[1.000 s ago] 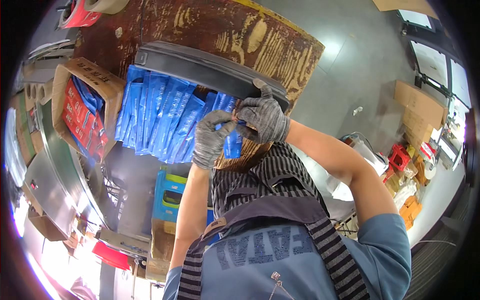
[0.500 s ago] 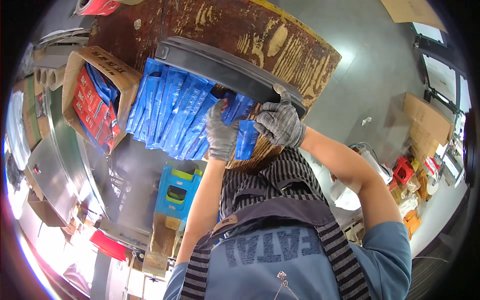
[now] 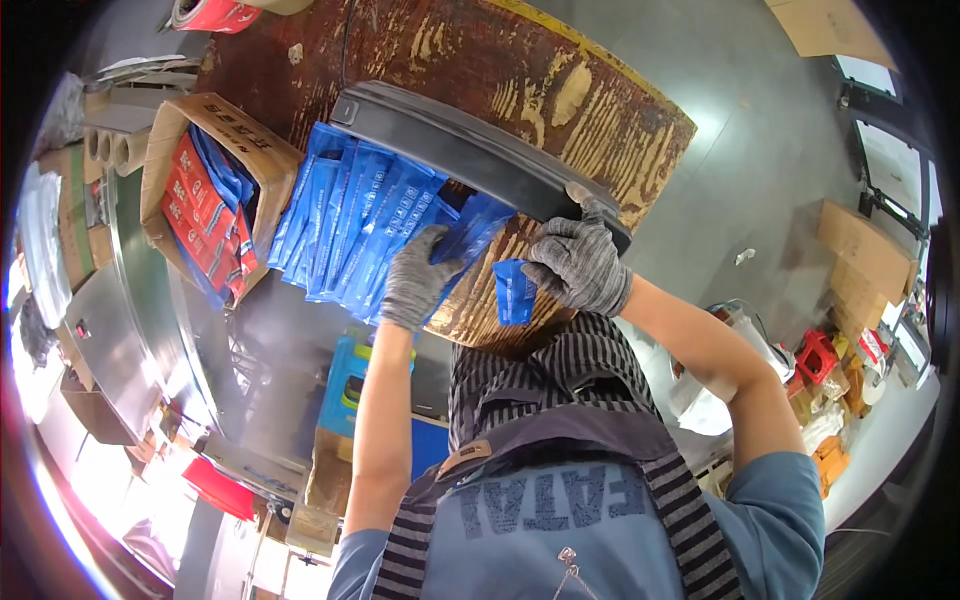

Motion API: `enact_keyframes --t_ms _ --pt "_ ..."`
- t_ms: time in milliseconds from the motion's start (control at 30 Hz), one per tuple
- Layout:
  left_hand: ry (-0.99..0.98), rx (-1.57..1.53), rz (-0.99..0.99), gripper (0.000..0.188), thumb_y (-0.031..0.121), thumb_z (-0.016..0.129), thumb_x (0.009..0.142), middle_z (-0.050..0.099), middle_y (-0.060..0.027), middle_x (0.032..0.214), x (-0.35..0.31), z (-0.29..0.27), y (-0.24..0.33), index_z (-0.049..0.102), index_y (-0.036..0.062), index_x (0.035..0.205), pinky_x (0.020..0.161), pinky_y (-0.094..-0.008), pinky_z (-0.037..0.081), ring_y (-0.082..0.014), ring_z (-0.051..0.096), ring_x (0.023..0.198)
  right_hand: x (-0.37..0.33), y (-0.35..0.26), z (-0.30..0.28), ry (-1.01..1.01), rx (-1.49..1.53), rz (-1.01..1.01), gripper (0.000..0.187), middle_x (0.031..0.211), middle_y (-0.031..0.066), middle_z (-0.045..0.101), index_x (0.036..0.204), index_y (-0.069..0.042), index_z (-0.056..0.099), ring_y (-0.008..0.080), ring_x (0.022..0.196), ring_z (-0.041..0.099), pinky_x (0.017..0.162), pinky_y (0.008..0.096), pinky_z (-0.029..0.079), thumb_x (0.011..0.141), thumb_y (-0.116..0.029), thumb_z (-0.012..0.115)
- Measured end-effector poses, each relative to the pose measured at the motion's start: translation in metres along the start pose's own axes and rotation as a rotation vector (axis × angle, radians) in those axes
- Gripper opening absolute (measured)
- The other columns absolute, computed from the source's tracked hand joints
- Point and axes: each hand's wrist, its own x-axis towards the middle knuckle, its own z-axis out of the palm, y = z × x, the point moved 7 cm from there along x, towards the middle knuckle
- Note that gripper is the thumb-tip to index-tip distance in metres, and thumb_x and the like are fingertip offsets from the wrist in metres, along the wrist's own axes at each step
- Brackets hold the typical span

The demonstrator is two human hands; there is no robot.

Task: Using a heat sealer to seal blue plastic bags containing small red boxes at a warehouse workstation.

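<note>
A row of flat blue packets [image 3: 345, 220] lies side by side on the worn wooden table [image 3: 470, 75], their far ends against a long dark grey bar-shaped device [image 3: 480, 150]. My left hand [image 3: 410, 283], in a grey knit glove, is at the right end of this row. Between its thumb and fingers runs the near end of a slanted blue packet [image 3: 478, 228]. My right hand [image 3: 582, 262], gloved alike, has one digit stretched onto the device's right end. Its curled fingers pinch the corner of a small-looking blue packet [image 3: 515, 295]; the fingertips are partly hidden.
Left of the row stands an open cardboard box [image 3: 270, 150] holding red and blue packets [image 3: 200, 210]. A blue plastic stool [image 3: 345, 385] is below the table's near edge. Cartons [image 3: 850, 250] and a red stool [image 3: 817, 357] stand on the floor at right.
My left hand has moved left along the row, and the slanted packet now lies between its thumb and fingers. My right hand stays at the device's end with its packet. The whole view has shifted slightly.
</note>
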Motion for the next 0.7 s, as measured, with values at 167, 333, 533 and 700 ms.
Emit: enact_keyframes --t_ms 167,333,533,700 --pt "0.104 -0.084 -0.161 0.065 0.01 0.081 0.068 0.062 -0.0201 0.12 -0.023 -0.078 -0.02 0.054 -0.0052 0.125 0.1 -0.0348 0.043 -0.0273 0.058 0.112 0.006 -0.014 -0.007 0.028 -0.01 0.008 0.016 0.074 0.0002 0.062 0.077 -0.012 0.061 0.0204 0.075 0.065 0.104 0.063 0.026 0.074 -0.017 0.076" --pt "0.715 0.724 0.18 0.065 0.008 0.083 0.067 0.06 -0.0127 0.121 -0.042 -0.103 0.049 0.057 0.0045 0.126 0.102 -0.036 0.041 -0.0233 0.054 0.115 0.002 -0.009 -0.006 -0.01 -0.021 0.062 0.016 0.075 0.0 0.062 0.079 -0.012 0.061 0.0206 0.077 0.066 0.106 0.0626 0.024 0.073 -0.016 0.076" --pt "-0.014 -0.424 0.283 0.033 0.018 0.077 0.079 0.065 -0.0051 0.1 -0.053 0.029 0.071 0.066 0.0031 0.106 0.09 -0.0319 0.044 -0.0188 0.059 0.099 0.002 -0.011 -0.007 0.084 0.004 0.072 0.017 0.081 0.0004 0.064 0.082 -0.012 0.062 0.0201 0.082 0.065 0.104 0.0582 0.029 0.071 -0.014 0.074" --pt "0.125 -0.567 0.054 0.015 0.007 0.072 0.081 0.064 -0.001 0.086 -0.053 0.042 0.062 0.069 0.0014 0.095 0.071 -0.0261 0.044 -0.0108 0.056 0.079 0.002 -0.004 -0.016 0.086 0.07 0.096 0.02 0.089 0.0031 0.066 0.087 -0.011 0.06 0.0221 0.087 0.066 0.098 0.0511 0.036 0.073 -0.013 0.075"
